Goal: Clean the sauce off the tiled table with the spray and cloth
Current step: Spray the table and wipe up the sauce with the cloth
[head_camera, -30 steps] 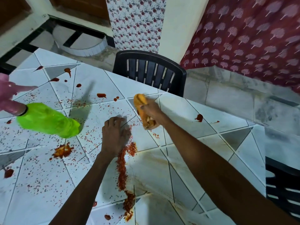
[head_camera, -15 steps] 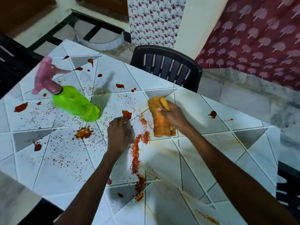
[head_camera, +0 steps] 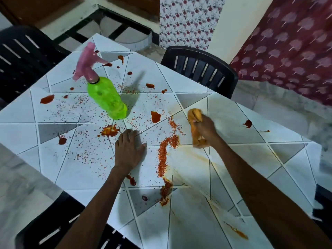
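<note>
The white tiled table (head_camera: 224, 123) is spattered with red sauce blobs and flakes; a thick streak of sauce (head_camera: 164, 151) runs down its middle. My right hand (head_camera: 206, 128) grips a bunched orange cloth (head_camera: 195, 115) pressed on the tiles, right of the streak. My left hand (head_camera: 128, 148) lies flat on the table, fingers spread, holding nothing. A green spray bottle (head_camera: 106, 97) with a pink trigger head stands behind my left hand. Orange smears mark the tiles near the front right.
A black plastic chair (head_camera: 201, 69) stands at the table's far side. Another black chair (head_camera: 19, 58) is at the left, and one (head_camera: 50, 229) at the near edge. A further chair shows at the right edge. A maroon patterned curtain (head_camera: 291, 51) hangs at the right.
My right hand has dragged the cloth to the right and nearer, away from the sauce streak. My left hand stays flat on the table. The camera view has shifted left, showing more of the table.
</note>
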Demonstrator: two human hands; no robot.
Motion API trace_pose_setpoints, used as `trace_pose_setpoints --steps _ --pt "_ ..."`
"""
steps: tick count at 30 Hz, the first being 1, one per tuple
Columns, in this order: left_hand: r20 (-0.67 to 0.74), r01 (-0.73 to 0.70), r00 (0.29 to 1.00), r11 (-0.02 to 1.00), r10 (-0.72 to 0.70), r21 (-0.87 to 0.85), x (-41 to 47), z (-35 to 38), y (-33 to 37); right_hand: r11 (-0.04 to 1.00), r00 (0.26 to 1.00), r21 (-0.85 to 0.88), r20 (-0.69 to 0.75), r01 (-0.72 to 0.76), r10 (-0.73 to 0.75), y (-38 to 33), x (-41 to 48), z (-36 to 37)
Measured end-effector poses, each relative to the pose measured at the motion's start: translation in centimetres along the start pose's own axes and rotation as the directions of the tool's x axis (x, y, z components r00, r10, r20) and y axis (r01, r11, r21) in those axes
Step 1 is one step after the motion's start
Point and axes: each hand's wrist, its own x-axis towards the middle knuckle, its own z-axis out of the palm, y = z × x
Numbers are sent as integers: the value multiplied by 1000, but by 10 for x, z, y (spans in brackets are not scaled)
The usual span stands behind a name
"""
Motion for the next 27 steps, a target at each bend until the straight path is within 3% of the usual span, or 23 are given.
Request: trace_pose_setpoints --steps 7,10,17,22,27 --pt "-37 -67 997 998 68 9 -14 -9 -6 978 944 172 289 114 -161 -51 -38 96" --pt "-43 -79 996 997 79 14 -19 -9 -7 973 921 194 341 126 -187 -62 -61 105" --pt "-29 -125 992 992 126 37 -24 -6 -12 928 952 344 209 142 -223 -43 -89 47" --pt "-18 -137 990 990 137 -22 -20 -4 -5 909 994 415 87 27 -69 -2 -87 -20" --pt "34 -113 993 992 115 -47 -15 1 -1 869 991 476 47 -132 125 45 -73 -55"
